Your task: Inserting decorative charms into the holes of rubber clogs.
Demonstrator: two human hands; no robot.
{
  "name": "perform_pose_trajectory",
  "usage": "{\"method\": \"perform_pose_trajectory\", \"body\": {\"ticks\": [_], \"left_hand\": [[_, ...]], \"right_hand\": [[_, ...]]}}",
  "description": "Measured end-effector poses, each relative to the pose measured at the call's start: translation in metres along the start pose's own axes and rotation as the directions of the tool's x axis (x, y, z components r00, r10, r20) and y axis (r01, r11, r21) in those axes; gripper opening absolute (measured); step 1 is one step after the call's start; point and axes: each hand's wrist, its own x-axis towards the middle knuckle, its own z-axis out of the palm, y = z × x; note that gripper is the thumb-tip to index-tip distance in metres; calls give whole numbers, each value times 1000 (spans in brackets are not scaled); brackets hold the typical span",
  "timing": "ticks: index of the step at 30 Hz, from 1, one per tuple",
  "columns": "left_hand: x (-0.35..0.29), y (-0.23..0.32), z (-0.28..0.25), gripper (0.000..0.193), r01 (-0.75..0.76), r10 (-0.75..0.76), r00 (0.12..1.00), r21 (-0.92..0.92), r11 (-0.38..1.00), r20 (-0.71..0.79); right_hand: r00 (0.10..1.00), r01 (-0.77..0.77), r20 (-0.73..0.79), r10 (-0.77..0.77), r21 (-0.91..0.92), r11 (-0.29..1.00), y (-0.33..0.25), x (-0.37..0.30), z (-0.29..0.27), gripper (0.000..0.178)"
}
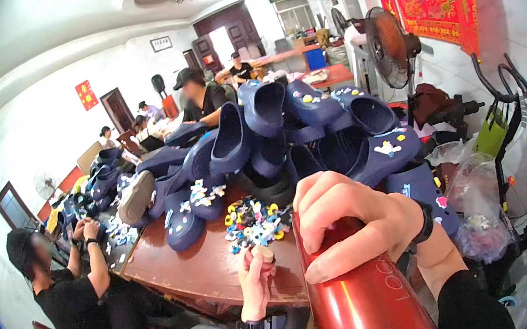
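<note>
My right hand (352,219) is wrapped over the upper part of a shiny red metal flask (371,304), close to me at the lower right. The flask's mouth is hidden from view. To its left, my left hand (255,283) is closed on a small round lid (261,256), reddish with a beige part on top. Just beyond that hand lies a pile of small colourful shoe charms (255,223) on the brown table (161,253). Behind it rises a heap of navy clogs (229,139), several with charms fixed on them.
A person in black (72,285) sits at the left, both hands raised over the table. Another person in a dark cap (200,99) sits beyond the clogs. At the right are a standing fan (388,46), clear plastic bags (477,202) and a black metal frame (505,110).
</note>
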Motion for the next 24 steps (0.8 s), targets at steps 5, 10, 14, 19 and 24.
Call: {"method": "perform_pose_trajectory", "body": {"ticks": [5,10,14,19,24], "left_hand": [[-2,-3,1,13,-9,9,1000,-11,1000,0],[-2,-8,-8,13,-16,16,1000,-19,1000,3],[2,-15,-16,13,-39,40,999,-26,999,22],[6,-13,-13,13,-42,42,999,-42,998,11],[3,-8,-11,20,-39,40,999,-42,998,27]], "right_hand": [[997,64,57,-56,-139,988,-7,20,-21,41],[990,106,113,-86,-184,977,-10,39,-27,42],[983,139,152,-106,-227,964,-11,52,-30,41],[979,160,164,-122,-246,956,-14,63,-31,39],[974,186,175,-142,-266,946,-16,70,-29,39]]}}
